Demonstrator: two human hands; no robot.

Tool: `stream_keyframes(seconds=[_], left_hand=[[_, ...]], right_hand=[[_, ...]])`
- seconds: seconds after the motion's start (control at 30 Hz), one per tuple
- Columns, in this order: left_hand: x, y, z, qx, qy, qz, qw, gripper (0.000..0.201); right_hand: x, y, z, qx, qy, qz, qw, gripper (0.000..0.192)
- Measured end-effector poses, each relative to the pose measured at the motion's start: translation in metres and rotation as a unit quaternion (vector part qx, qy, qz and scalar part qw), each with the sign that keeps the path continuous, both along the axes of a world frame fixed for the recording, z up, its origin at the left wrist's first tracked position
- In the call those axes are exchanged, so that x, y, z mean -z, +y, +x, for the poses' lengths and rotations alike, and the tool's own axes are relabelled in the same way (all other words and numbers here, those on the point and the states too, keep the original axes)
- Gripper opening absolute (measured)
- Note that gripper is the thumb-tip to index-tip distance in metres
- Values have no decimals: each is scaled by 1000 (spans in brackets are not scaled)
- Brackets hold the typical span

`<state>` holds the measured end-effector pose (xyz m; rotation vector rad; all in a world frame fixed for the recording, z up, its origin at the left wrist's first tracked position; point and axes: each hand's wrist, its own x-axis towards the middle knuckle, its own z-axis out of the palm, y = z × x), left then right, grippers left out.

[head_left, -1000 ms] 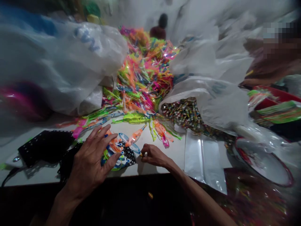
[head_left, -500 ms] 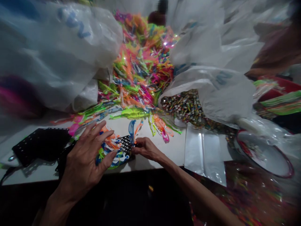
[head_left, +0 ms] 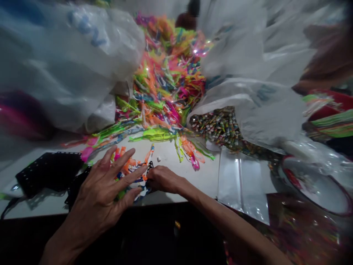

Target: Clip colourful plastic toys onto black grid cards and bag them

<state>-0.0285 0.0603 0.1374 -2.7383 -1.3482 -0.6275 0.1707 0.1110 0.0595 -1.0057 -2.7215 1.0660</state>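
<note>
Neon toy pieces [head_left: 132,165] lie under both hands: left [head_left: 106,187] splayed, right [head_left: 162,179] curled.

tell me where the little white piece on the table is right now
In the head view the small white piece lies alone on the table, centre frame, just beyond the right hand.

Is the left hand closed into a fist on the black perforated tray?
No: the left hand lies with fingers spread over the colourful plastic pieces on the black perforated tray.
</note>
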Motion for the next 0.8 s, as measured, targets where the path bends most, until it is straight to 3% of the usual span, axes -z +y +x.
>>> stream_keyframes(seconds=[0.1, 0.2, 0.27, 0.47, 0.67, 0.8], left_hand=[[2, 0, -3, 4, -30, 9, 999, 27], [4, 1, -5, 16, -37, 16, 999, 15], [4, 2, -4, 16, -33, 18, 999, 13], [1, 0, -2, 4, -31, 12, 999, 16], [0, -2, -1, -5, -43, 2, 999, 16], [3, -2, -1, -10, -44, 5, 999, 16]], right_hand=[[-2, 20, 16, -1, -3, -71, 997, 14], [-2, 46, 24, 168, -55, 54, 983, 24], [2, 62, 17, 215, -82, 151, 961, 34], [24, 85, 1, 85, -157, 268, 947, 29], [10, 82, 46, 117, -187, 263, 939, 28], [4, 65, 76, 175, -216, 258, 925, 20]])
